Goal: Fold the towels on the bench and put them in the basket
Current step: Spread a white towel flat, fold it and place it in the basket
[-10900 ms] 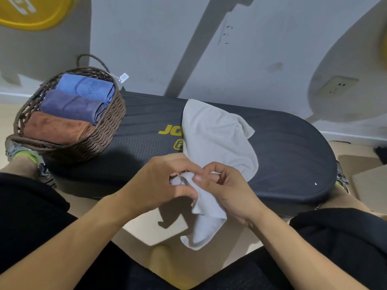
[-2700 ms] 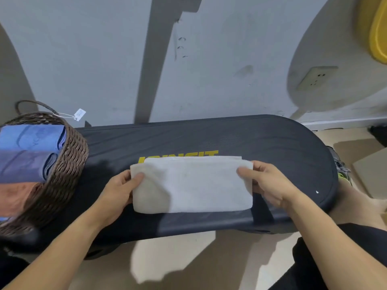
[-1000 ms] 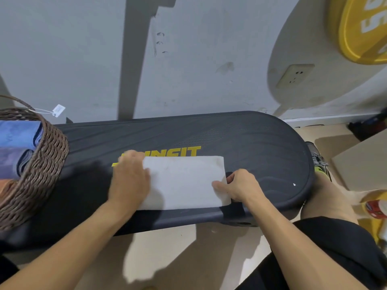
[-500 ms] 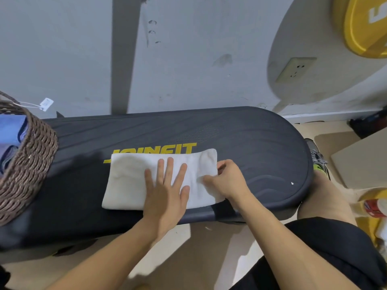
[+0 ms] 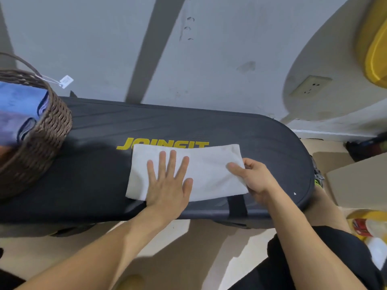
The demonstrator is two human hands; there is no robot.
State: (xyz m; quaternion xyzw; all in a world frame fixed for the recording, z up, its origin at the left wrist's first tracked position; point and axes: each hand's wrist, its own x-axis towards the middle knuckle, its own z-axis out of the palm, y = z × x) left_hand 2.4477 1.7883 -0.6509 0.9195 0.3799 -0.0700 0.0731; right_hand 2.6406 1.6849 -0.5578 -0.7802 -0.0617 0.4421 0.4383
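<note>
Fingers [image 5: 170, 162] of your left hand [image 5: 167, 185] lay straight and spread, palm down, pressing flat on the white towel [image 5: 209, 170], while your right hand [image 5: 254, 177] pinched the towel's right end, thumb on top and the other fingers curled at or under its edge. In the head view, the only one given, the towel lay as a neat folded rectangle on the bench [image 5: 261, 143], near the front edge and about midway along it, covering the lower part of the yellow lettering. At the bench's left end stood the wicker basket [image 5: 48, 130], well apart from the towel, with a blue towel [image 5: 21, 103] and a purple one [image 5: 12, 126] already folded inside; something reddish showed below them, too cropped to name. No other loose towel showed on the bench, so this looked like the last one: probably one more fold, then the carry to the basket. Both forearms reached in from the near side, the left coming up from the lower left, the right bent in from the lower right.
</note>
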